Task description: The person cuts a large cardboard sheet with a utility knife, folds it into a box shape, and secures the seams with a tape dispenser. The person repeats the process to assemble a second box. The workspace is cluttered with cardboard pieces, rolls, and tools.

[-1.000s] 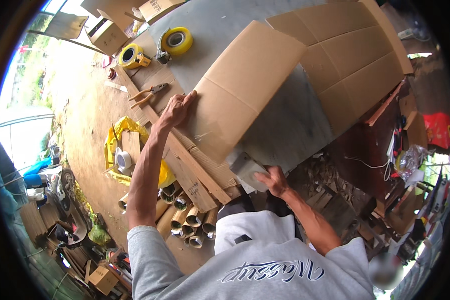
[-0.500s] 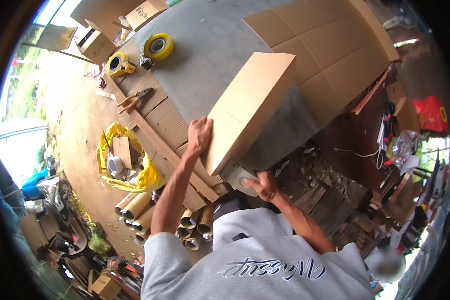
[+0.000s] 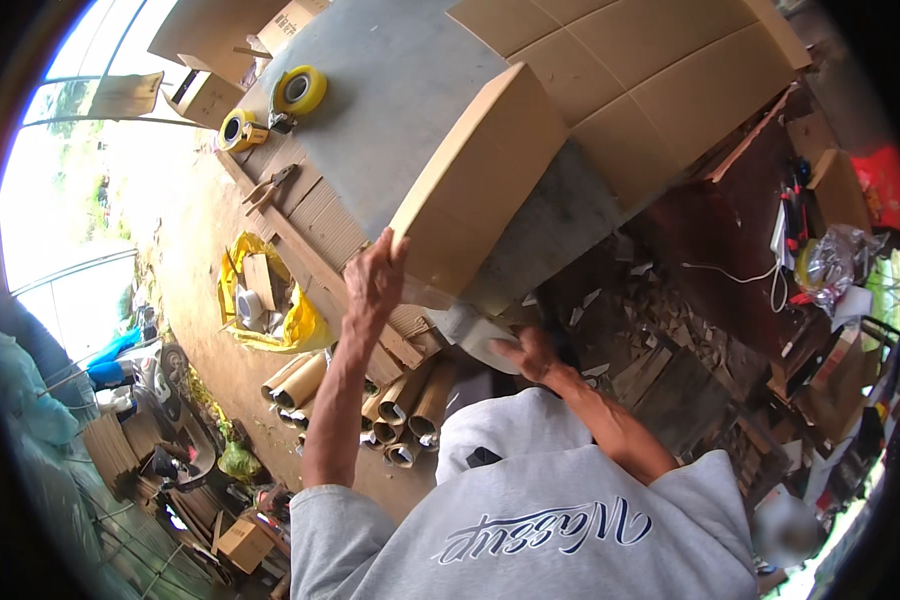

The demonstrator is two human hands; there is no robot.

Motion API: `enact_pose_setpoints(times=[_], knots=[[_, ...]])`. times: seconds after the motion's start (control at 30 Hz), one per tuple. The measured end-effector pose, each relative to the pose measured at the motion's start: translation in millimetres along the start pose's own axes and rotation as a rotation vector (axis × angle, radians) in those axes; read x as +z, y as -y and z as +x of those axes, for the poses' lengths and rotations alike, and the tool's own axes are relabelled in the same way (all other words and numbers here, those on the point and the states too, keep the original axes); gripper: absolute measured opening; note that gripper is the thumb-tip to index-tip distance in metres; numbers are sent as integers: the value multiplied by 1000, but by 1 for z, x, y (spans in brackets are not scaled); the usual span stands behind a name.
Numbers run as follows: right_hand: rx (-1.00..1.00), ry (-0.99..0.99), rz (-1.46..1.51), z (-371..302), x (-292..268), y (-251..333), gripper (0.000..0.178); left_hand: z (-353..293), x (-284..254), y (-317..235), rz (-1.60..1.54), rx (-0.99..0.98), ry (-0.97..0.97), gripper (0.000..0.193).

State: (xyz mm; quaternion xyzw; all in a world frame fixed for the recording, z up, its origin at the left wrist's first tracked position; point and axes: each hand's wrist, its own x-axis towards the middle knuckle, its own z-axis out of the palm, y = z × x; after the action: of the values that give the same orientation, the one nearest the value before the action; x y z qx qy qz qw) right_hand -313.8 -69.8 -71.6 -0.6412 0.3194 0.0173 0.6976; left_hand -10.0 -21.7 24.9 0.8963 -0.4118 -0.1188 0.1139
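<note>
A long brown cardboard box (image 3: 490,190) stands tilted on the grey tabletop (image 3: 390,80). My left hand (image 3: 375,278) grips its near left edge, fingers closed over the top corner. My right hand (image 3: 530,352) is closed on a pale tape roll (image 3: 473,334), which looks set in a hand dispenser, just off the box's near end. A clear strip seems to run between the box and the roll. The fingers under the roll are hidden.
Two yellow tape rolls (image 3: 298,90) and pliers (image 3: 270,188) lie on the table's left side. Flat cardboard (image 3: 650,90) covers the far right. A yellow bag (image 3: 305,325) and cardboard tubes (image 3: 395,410) stand below left. Scraps (image 3: 660,310) litter the right.
The box has turned so its broad side faces nearer me. The tape roll has drawn back from its end. My left hand has shifted slightly left along the edge.
</note>
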Motion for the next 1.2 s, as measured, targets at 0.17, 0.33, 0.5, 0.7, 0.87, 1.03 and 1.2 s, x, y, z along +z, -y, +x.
enact_pose_setpoints(times=[0.17,0.33,0.5,0.7,0.87,1.03,1.2], knots=[[80,-23,-150,-42,-31,-40,69,18,-19,26,-190,-55,66,47],[80,-35,-153,-31,-25,-7,69,43,-28,57,-189,-128,182,60],[129,-8,-240,-5,-16,-1,66,56,-37,74,-404,-162,172,73],[26,-61,-154,43,9,49,59,91,-34,126,-593,-213,203,74],[-162,-86,-111,120,42,95,52,157,-32,168,-672,-352,232,74],[-168,-91,-208,141,37,106,50,179,54,211,-553,-311,376,44],[31,-70,-173,105,19,112,54,134,65,124,-406,374,-74,39]])
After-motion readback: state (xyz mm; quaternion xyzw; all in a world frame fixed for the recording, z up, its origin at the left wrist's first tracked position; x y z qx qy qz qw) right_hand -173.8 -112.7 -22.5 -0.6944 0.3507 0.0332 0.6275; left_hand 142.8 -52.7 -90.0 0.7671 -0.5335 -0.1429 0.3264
